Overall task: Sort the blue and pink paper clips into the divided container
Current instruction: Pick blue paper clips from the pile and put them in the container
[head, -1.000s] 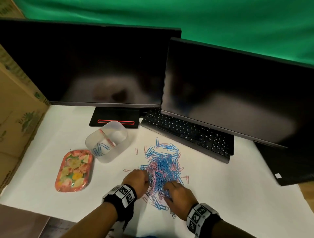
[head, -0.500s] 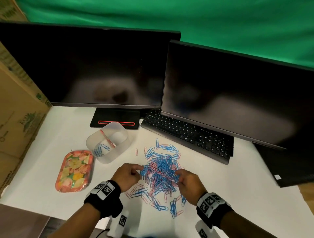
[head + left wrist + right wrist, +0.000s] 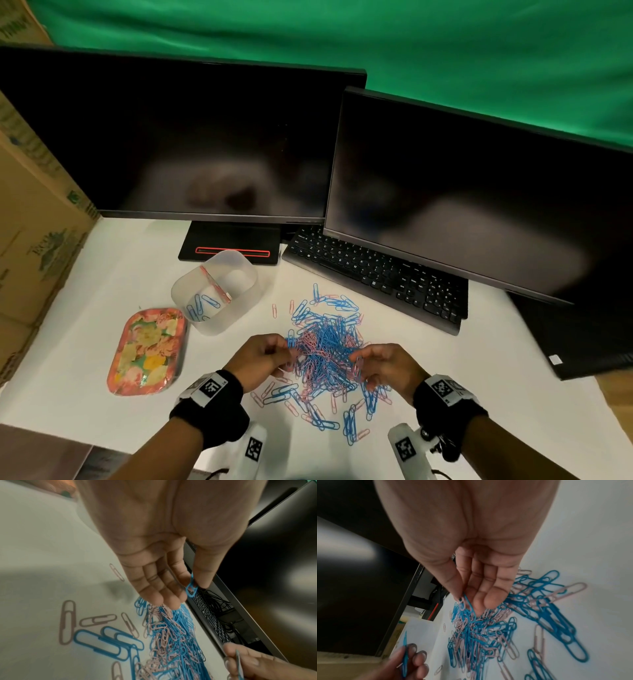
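A mixed pile of blue and pink paper clips (image 3: 325, 349) lies on the white table, with loose clips spread toward me. My left hand (image 3: 274, 353) hovers at the pile's left edge and pinches one blue clip (image 3: 191, 586) between thumb and forefinger. At the pile's right edge my right hand (image 3: 366, 363) pinches a blue clip (image 3: 468, 601) with a pink clip (image 3: 462, 603) beside it. The translucent divided container (image 3: 236, 260) stands to the upper left. Its near-left compartment holds several blue clips (image 3: 200, 305); no clips show in the far compartment.
A floral tin (image 3: 147, 353) lies left of my left hand. A black keyboard (image 3: 376, 274) and two dark monitors (image 3: 462, 205) stand behind the pile. A cardboard box (image 3: 34, 222) walls the left side. The table's front edge runs just below my wrists.
Both hands have come up off the front of the pile and moved apart to its sides. Each now pinches clips lifted from it.
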A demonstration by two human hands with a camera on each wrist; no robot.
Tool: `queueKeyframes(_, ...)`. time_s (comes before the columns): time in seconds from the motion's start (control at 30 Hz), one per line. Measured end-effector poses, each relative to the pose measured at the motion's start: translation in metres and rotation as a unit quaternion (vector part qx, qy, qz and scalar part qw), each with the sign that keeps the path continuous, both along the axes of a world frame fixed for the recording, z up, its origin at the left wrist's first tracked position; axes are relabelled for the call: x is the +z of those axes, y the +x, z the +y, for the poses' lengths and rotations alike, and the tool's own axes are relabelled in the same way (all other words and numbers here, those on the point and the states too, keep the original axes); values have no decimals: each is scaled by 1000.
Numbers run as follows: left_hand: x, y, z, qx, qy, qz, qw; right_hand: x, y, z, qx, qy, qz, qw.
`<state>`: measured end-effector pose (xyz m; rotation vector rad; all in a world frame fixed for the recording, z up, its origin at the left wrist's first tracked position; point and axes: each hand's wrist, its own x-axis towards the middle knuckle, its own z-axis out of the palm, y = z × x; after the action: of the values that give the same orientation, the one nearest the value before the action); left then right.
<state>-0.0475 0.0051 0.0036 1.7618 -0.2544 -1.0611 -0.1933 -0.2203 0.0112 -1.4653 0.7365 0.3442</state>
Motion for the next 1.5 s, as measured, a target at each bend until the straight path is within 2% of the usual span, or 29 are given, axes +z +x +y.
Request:
queueKeyframes(0.17,2,1,-1,38,-44,0,998,-1,2,-5,-1,-66,30,997)
queueKeyframes(0.33,0,3,-2,47,-37,32,998,-2,-1,-12,1,-112,36,993)
queueKeyframes(0.4,2,3,-4,64,-39,51,996,-4,-2,-16,22,-183,39,982)
queueKeyframes(0.5,6,4,-5,80,-55,67,993,-7,-5,-19,66,-339,56,937)
queueKeyframes(0.57,4,6,-5,84,-54,63,993,-7,-10,-15,118,-391,49,912)
queueKeyframes(0.7,-1,10,-5,116,0,46,992,-12,-17,-1,312,-478,-6,821)
queueKeyframes(0.73,-2,11,-5,131,10,50,990,-15,-17,1,333,-492,-18,804)
queueKeyframes(0.8,-3,12,-3,160,24,64,985,-20,-15,1,337,-505,-49,793)
queueKeyframes(0.9,-6,13,3,169,53,77,981,-22,-12,-1,320,-507,-67,798)
queueKeyframes(0.93,-8,13,6,158,67,59,983,-22,-12,-2,317,-503,-62,802)
queueKeyframes(1.0,-14,10,9,101,113,-48,987,-22,-12,-5,303,-485,-54,818)
queueKeyframes(1.07,-16,7,8,44,164,-163,972,-19,-11,-9,275,-468,-45,839)
queueKeyframes(1.13,-19,6,3,30,186,-192,963,-15,-9,-11,227,-435,-32,871)
queueKeyframes(1.3,-28,8,-12,-47,272,-238,931,-14,-12,-16,108,-313,-9,944)
queueKeyframes(1.4,-30,9,-13,-57,266,-247,930,-15,-10,-20,6,-202,27,979)
queueKeyframes(1.5,-31,11,-10,-52,240,-250,937,-10,-7,-20,-117,-68,23,991)
